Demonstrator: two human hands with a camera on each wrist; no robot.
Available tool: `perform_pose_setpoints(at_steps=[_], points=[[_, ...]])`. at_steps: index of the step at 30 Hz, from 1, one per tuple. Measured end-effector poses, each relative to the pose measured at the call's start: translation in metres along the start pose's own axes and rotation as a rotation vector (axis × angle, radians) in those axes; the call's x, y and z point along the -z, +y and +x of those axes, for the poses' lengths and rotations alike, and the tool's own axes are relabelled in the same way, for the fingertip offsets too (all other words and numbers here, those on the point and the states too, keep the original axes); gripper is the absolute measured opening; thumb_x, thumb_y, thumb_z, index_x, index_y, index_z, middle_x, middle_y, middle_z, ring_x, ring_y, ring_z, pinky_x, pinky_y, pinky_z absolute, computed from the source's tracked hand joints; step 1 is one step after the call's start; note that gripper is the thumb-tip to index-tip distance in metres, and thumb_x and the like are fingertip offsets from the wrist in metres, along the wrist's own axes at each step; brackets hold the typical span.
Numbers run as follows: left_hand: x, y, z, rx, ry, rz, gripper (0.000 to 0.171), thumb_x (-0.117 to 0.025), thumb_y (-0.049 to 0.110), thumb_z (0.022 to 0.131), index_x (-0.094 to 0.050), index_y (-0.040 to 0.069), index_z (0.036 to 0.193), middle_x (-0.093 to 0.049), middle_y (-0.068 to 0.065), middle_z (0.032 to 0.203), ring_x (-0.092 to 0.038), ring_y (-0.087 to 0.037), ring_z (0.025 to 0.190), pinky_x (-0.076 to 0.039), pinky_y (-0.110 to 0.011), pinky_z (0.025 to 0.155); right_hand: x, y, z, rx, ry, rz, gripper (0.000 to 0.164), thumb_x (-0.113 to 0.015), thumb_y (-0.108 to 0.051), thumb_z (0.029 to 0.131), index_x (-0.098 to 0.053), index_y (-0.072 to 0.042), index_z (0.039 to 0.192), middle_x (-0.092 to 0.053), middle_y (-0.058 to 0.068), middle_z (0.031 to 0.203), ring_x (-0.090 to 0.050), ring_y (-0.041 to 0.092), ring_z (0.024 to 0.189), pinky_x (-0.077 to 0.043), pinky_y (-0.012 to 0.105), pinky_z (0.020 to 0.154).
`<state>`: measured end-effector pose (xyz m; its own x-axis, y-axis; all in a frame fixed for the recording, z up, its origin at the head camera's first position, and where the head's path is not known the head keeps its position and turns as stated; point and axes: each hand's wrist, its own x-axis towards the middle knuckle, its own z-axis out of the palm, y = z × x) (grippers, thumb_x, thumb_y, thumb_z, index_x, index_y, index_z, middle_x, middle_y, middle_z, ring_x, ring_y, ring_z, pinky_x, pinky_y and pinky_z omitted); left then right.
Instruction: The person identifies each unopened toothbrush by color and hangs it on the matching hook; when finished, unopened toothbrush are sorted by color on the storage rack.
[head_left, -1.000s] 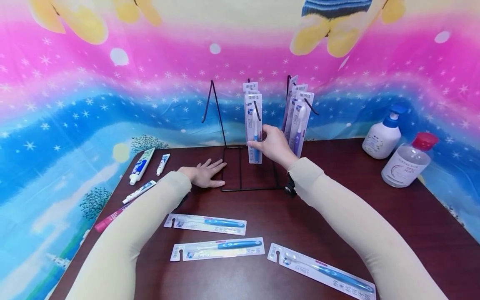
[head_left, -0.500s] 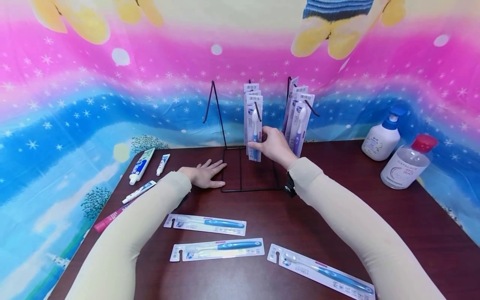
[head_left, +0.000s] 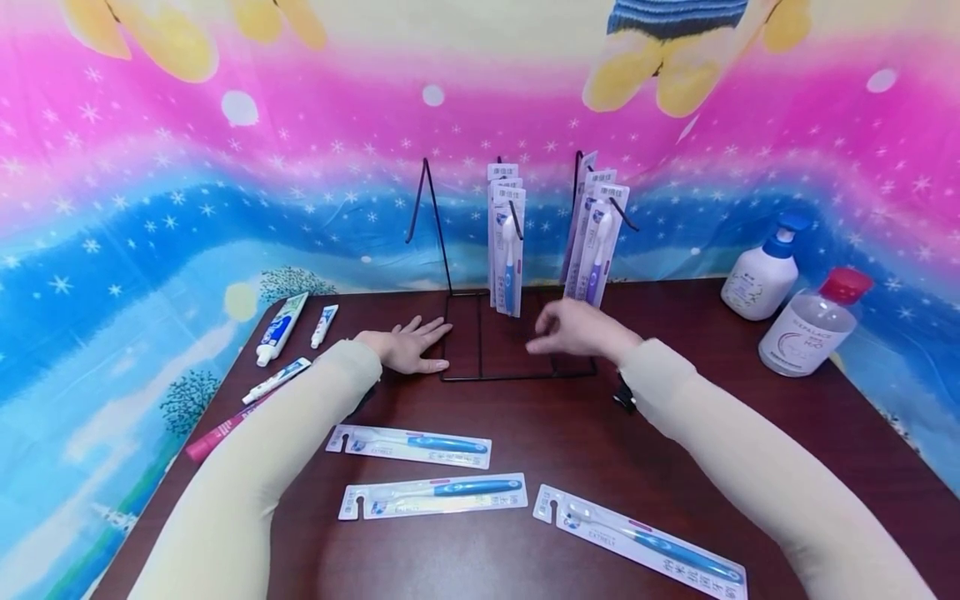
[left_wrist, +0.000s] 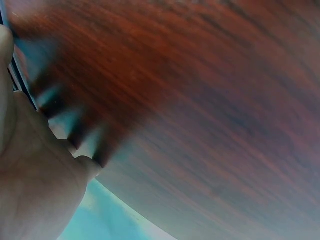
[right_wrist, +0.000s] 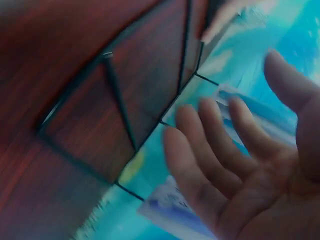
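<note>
A black wire rack (head_left: 517, 377) stands at the back of the table. Blue toothbrushes in blister packs (head_left: 508, 267) hang from its middle hook, and purple toothbrushes in packs (head_left: 602, 242) from the right one. Nothing hangs on the left hook (head_left: 417, 202). My left hand (head_left: 408, 346) rests flat, fingers spread, with fingertips at the rack's left base wire. Over the right part of the base is my right hand (head_left: 581, 329), below the packs and holding nothing. In the right wrist view its fingers (right_wrist: 192, 145) are loosely bent, the palm bare.
Three packed blue toothbrushes (head_left: 442, 496) lie on the table in front. Toothpaste tubes (head_left: 282, 329) and a pink tube (head_left: 225, 429) lie at the left. A blue-topped pump bottle (head_left: 761, 275) and a red-capped bottle (head_left: 806, 329) stand at the right. A printed cloth (head_left: 337, 242) hangs behind.
My right hand has let go of the front blue toothbrush pack and moved down and to the right. That pack now hangs free on the middle hook. My left hand stays in place.
</note>
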<state>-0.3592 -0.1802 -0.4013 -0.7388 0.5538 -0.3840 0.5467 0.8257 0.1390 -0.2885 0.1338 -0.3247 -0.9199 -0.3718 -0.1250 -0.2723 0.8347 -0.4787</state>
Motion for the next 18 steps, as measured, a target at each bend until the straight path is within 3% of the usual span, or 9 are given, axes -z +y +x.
perform_pose_setpoints(at_steps=[5, 9, 14, 18], points=[[0.001, -0.001, 0.001, 0.001, 0.003, 0.014, 0.084, -0.035, 0.067, 0.087, -0.001, 0.023, 0.149, 0.004, -0.003, 0.154, 0.005, -0.036, 0.137, -0.007, -0.057, 0.105, -0.019, 0.003, -0.057, 0.072, -0.117, -0.205, 0.034, -0.074, -0.045, 0.074, -0.065, -0.017, 0.089, -0.058, -0.005, 0.076, -0.053, 0.013, 0.068, -0.045, 0.031, 0.064], [0.002, -0.001, 0.001, 0.004, -0.003, 0.021, 0.083, -0.033, 0.067, 0.087, 0.001, 0.025, 0.149, 0.006, -0.001, 0.154, 0.007, -0.034, 0.137, -0.006, -0.056, 0.106, -0.037, 0.006, -0.104, 0.119, -0.139, -0.248, 0.037, -0.075, -0.047, 0.07, -0.065, -0.016, 0.09, -0.052, -0.009, 0.065, -0.049, 0.009, 0.06, -0.042, 0.03, 0.056], [0.001, -0.001, 0.0, -0.01, 0.0, 0.016, 0.083, -0.033, 0.067, 0.087, 0.001, 0.024, 0.149, 0.006, -0.002, 0.154, 0.006, -0.035, 0.137, -0.006, -0.057, 0.105, -0.056, 0.014, -0.15, 0.177, -0.108, -0.31, 0.052, -0.077, -0.053, 0.062, -0.063, -0.016, 0.095, -0.055, -0.008, 0.078, -0.053, 0.011, 0.07, -0.044, 0.035, 0.061], [0.0, -0.002, 0.0, -0.02, -0.001, 0.007, 0.083, -0.034, 0.066, 0.088, 0.0, 0.021, 0.149, 0.005, -0.005, 0.154, 0.005, -0.037, 0.137, -0.006, -0.058, 0.104, -0.07, 0.018, -0.172, 0.169, -0.065, -0.353, 0.063, -0.08, -0.053, 0.054, -0.061, -0.015, 0.101, -0.056, -0.004, 0.089, -0.057, 0.017, 0.077, -0.046, 0.038, 0.06]])
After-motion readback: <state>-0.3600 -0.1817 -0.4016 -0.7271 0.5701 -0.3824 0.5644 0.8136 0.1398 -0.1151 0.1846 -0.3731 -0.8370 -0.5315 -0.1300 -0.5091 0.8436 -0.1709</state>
